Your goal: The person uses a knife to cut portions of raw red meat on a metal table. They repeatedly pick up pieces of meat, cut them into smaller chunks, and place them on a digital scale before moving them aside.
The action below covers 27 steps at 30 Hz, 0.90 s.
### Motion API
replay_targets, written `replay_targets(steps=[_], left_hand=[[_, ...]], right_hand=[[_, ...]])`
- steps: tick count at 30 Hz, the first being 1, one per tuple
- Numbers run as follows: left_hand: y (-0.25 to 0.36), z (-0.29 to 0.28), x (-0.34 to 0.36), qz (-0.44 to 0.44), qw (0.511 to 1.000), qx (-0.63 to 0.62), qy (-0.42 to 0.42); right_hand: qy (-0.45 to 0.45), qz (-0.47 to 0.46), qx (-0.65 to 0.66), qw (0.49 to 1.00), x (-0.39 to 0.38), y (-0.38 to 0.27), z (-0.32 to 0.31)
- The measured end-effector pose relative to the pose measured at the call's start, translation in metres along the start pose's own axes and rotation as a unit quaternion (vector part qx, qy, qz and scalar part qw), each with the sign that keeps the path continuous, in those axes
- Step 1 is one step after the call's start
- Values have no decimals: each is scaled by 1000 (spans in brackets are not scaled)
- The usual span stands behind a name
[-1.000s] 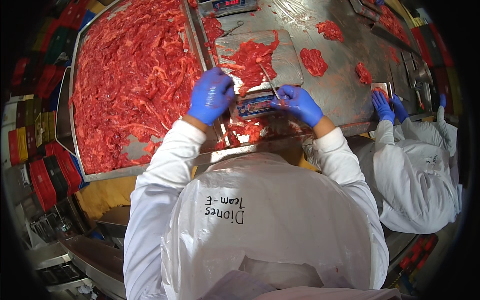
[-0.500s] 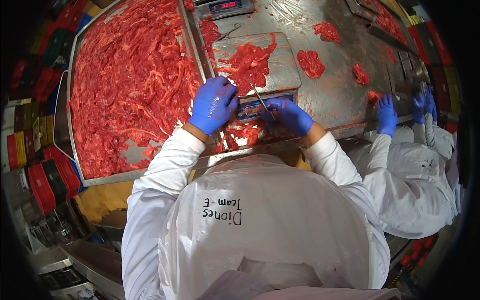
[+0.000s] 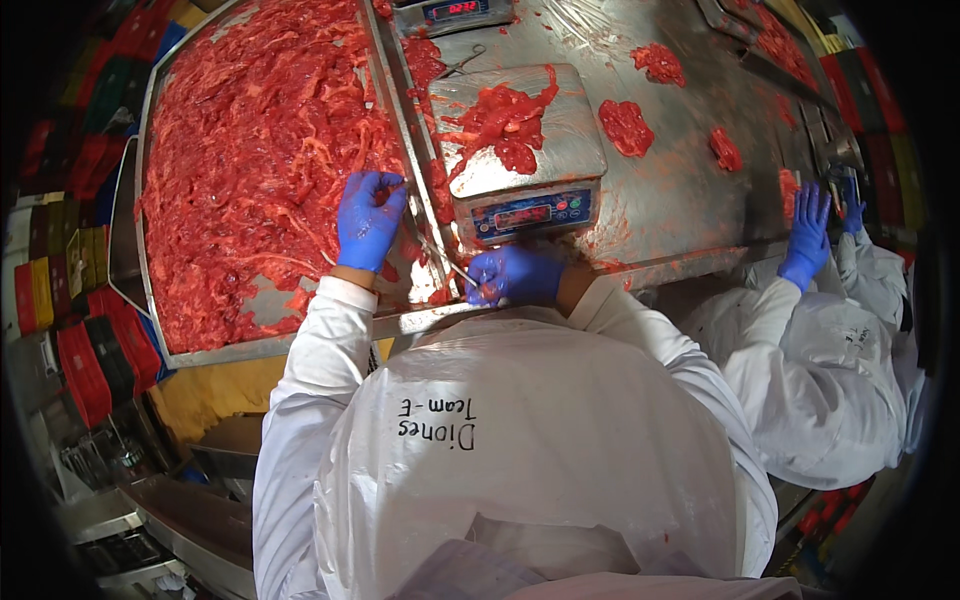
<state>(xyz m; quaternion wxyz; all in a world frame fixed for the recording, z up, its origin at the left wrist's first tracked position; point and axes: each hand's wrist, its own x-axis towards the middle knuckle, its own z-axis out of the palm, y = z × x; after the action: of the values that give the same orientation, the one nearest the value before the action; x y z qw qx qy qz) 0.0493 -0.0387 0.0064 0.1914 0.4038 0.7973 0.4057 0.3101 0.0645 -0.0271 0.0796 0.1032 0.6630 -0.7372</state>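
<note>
My left hand [image 3: 368,222], in a blue glove, is over the right side of a large metal tray [image 3: 262,350] of red meat strips [image 3: 270,170]. Its fingers are curled, and whatever they may hold is hidden. Low by the tray's corner, my gloved right hand [image 3: 515,275] grips a thin, pale metal tool [image 3: 446,262] resembling tweezers, its tip pointing toward the tray's right wall. Just beyond that hand stands a weighing scale [image 3: 525,215], its platform wrapped in clear film. A clump of meat [image 3: 508,115] lies on the platform.
Scissors-like forceps [image 3: 463,62] lie behind the scale, near a second scale [image 3: 455,14]. Meat portions [image 3: 627,128] are spread over the steel table [image 3: 670,200]. White sticks [image 3: 580,22] lie at the back. Co-workers with gloved hands [image 3: 808,240] stand at the right.
Both hands have moved left, away from the scale's front; the right hand has also come nearer with the thin tool. The left hand is now over the tray, and the scale's display is uncovered.
</note>
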Motion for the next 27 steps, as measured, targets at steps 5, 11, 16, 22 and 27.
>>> replay_targets(steps=[5, 11, 16, 22, 27], left_hand=[[-34, -28, -9, 46, 998, 32, 8], [-9, 7, 34, 52, 993, -26, 102], [79, 81, 49, 218, 969, 94, -71], [65, 48, 41, 242, 968, 68, -24], [45, 41, 6, 115, 986, -112, -51]], right_hand=[[154, 45, 263, 951, -64, -54, -20], [330, -81, 151, 928, -108, -67, -87], [270, -27, 46, 961, -19, -93, -93], [232, -58, 165, 957, -14, -67, -76], [183, -171, -210, 945, 11, -95, -25]])
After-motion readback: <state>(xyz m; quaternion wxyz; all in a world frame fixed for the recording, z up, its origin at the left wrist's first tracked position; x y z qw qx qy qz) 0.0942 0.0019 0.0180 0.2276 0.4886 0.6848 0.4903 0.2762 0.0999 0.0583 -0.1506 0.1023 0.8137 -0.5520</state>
